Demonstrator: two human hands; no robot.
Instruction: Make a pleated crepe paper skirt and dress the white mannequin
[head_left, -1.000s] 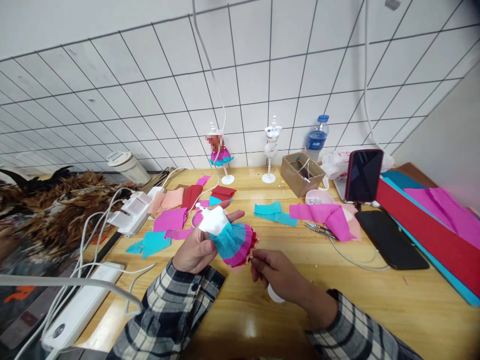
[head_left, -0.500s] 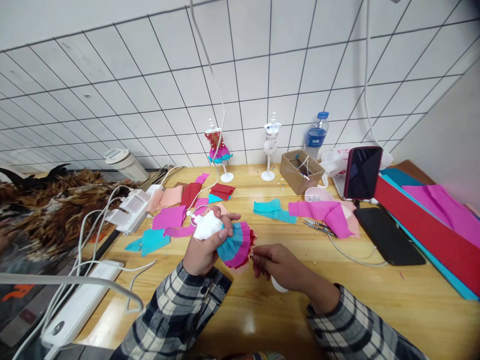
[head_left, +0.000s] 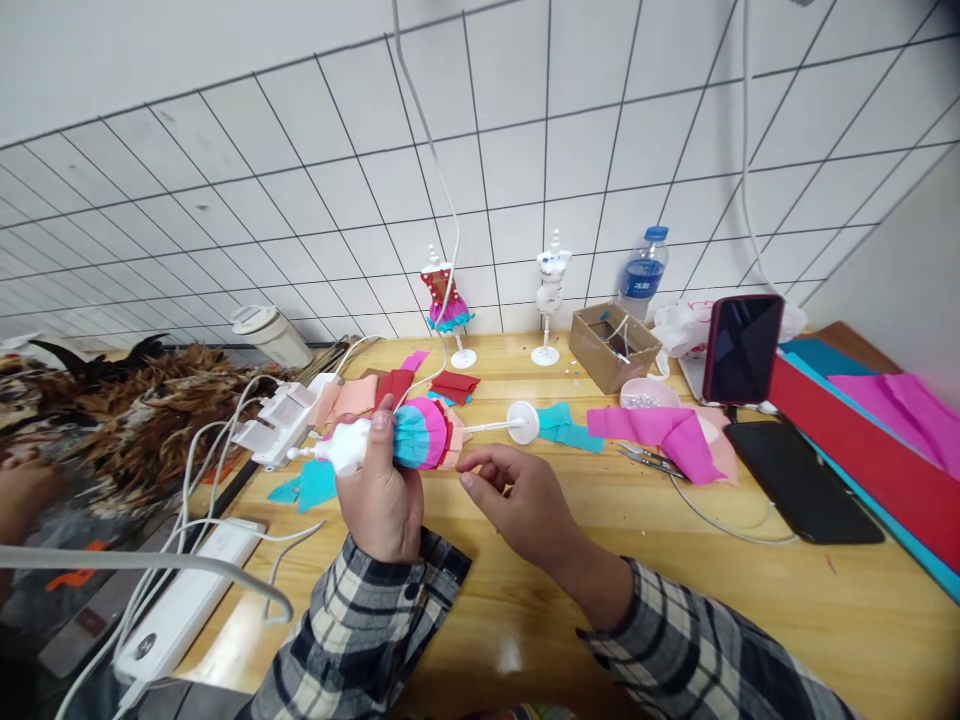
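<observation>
My left hand [head_left: 382, 490] grips a small white mannequin [head_left: 349, 447] by its torso and holds it sideways above the wooden table [head_left: 750, 590]. A layered blue, pink and red crepe-paper skirt [head_left: 424, 435] sits round its waist. Its thin pole and round white base [head_left: 521, 422] point to the right. My right hand [head_left: 517, 500] hovers just under the pole with fingers loosely curled and holds nothing.
Two more mannequins [head_left: 446, 300] [head_left: 550, 290] stand by the tiled wall. Crepe-paper pieces [head_left: 660, 432], scissors [head_left: 649, 460], a cardboard box [head_left: 613, 345], a water bottle [head_left: 641, 272], two phones [head_left: 802, 480], power strips [head_left: 180, 610] and brown feathers [head_left: 142, 410] lie around.
My left hand has turned the mannequin from skirt-toward-me to lying sideways, so its pole and base now stick out to the right. My right hand let go of the skirt's edge and opened.
</observation>
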